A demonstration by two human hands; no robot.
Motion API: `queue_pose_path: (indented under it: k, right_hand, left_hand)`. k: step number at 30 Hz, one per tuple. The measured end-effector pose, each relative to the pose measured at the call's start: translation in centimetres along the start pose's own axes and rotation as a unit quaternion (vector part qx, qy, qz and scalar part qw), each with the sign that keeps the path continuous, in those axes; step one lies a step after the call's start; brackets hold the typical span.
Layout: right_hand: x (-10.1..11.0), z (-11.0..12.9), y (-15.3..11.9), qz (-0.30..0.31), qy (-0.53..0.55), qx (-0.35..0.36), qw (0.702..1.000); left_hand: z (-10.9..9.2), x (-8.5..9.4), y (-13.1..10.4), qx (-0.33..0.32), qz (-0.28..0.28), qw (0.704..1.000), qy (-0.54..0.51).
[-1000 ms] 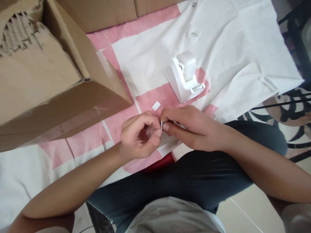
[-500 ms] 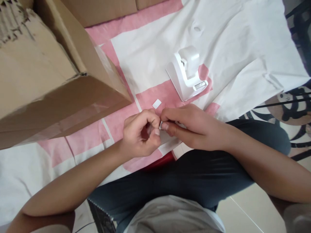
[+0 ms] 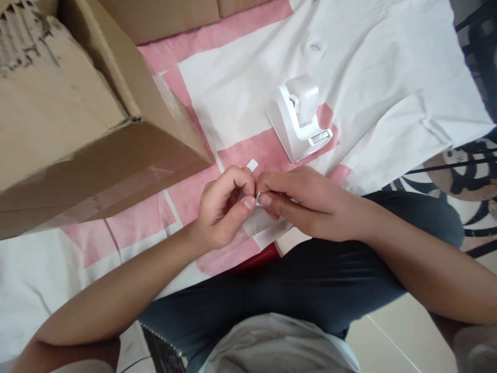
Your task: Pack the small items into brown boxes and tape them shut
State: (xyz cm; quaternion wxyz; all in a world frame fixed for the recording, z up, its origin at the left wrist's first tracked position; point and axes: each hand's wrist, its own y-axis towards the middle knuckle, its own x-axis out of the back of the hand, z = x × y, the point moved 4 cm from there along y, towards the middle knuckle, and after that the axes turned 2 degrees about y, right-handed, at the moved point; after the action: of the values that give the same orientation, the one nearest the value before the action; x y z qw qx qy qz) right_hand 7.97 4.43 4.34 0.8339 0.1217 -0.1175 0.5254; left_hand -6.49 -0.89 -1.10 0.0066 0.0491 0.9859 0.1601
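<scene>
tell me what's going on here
Someone's right hand pinches a small pale piece; the left hand is right beside it, perhaps touching it. Beyond them, a small white rectangle lies on the pink-and-white cloth, partly hidden by the left hand. A white tape dispenser stands farther off.

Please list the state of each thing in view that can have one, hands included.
Right hand: pinching a small pale piece
Left hand: fingers curled beside that piece; contact unclear
White tab: lying on the cloth, partly hidden by the left hand
Tape dispenser: standing on the cloth
Cardboard box: torn along one edge
Cloth: spread out, wrinkled
</scene>
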Motion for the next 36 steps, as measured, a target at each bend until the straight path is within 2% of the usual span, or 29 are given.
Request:
queue_pose_path:
  k: [10,19,22,27,32,36]
  right_hand:
    - [0.0,-0.3,0.1,0.005,0.017,-0.009,1.0]
    - [0.0,0.1,0.6,0.0,0.004,0.0,1.0]
    - [0.2,0.4,0.9,-0.006,-0.022,0.002,1.0]
    - [0.5,0.5,1.2,-0.004,-0.099,-0.002,0.995]
    - [0.8,-0.3,1.0,0.009,-0.178,-0.036,0.983]
    - [0.7,-0.6,0.5,0.02,-0.193,-0.043,0.98]
  left_hand:
    - [0.6,0.5,0.0,0.04,0.022,0.999,-0.017]
    - [0.4,0.5,0.0,0.009,-0.01,0.999,-0.05]
    - [0.3,0.6,-0.4,-0.006,-0.032,0.998,-0.05]
    - [-0.2,1.0,-0.5,0.01,-0.063,0.998,0.006]
    - [-1.1,0.7,0.1,0.017,-0.037,0.998,0.046]
    - [-0.9,0.7,0.2,0.052,-0.04,0.996,0.057]
